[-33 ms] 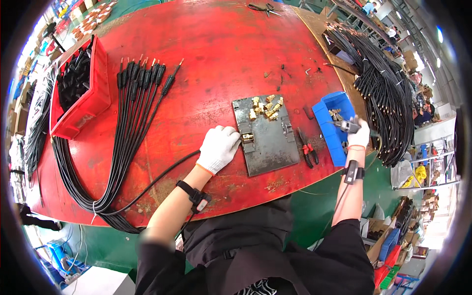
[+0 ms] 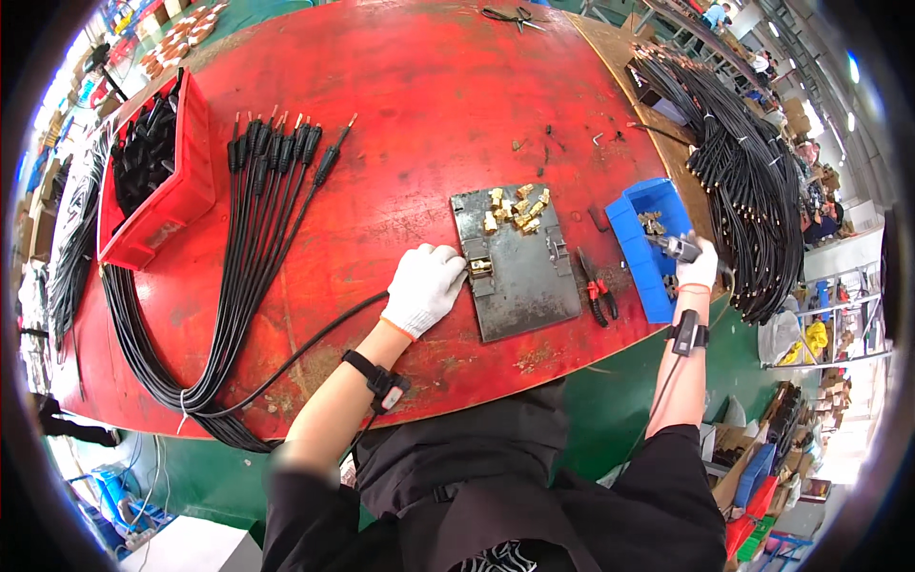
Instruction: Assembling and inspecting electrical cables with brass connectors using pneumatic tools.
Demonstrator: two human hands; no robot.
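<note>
My left hand (image 2: 422,284), in a white knit glove, is closed around the end of a black cable (image 2: 334,325). Its fingertips rest at the left edge of a dark metal plate (image 2: 530,300), beside a brass fitting (image 2: 480,266) seated in a small holder there. Several loose brass fittings (image 2: 523,220) lie at the plate's far end. Over the blue bin (image 2: 632,250), my gloved right hand (image 2: 700,271) grips a grey-and-black cylindrical hand tool (image 2: 680,250), its tip pointing left. Small metal parts (image 2: 652,222) lie inside the bin.
Red-handled pliers (image 2: 599,297) lie between plate and bin. At left, a bundle of black cables (image 2: 250,229) runs beside a red crate (image 2: 199,172) of black parts. More cables (image 2: 753,191) are heaped at right. Scissors (image 2: 516,17) lie at the table's far edge.
My right hand and the tool have shifted slightly to the right and toward me. My left hand stays where it was.
</note>
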